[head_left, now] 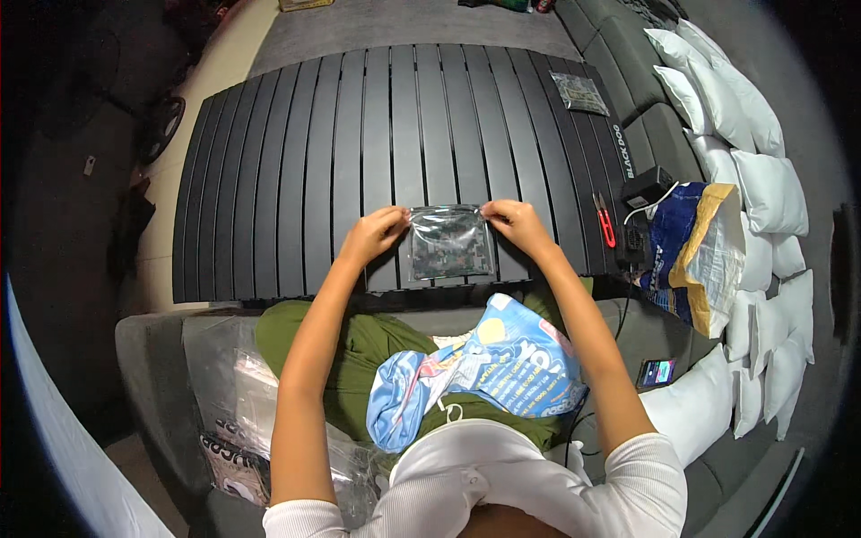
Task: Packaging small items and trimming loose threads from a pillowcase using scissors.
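Observation:
A clear plastic bag (451, 244) lies flat at the near edge of the black slatted table (332, 179). Glare covers part of it, and what is inside, if anything, is hard to make out against the dark slats. My left hand (374, 233) pinches its top left corner between thumb and fingers. At the top right corner my right hand (520, 226) grips the same edge, so the upper rim is stretched between both hands.
Red-handled snips (606, 222) lie on the table's right side, near a black box (647, 186) with a white cable. Another clear packet (579, 93) rests at the far right corner. Blue printed fabric (520, 359) covers my lap. White pillows (771, 188) are piled rightward; a phone (656, 373) lies on the seat.

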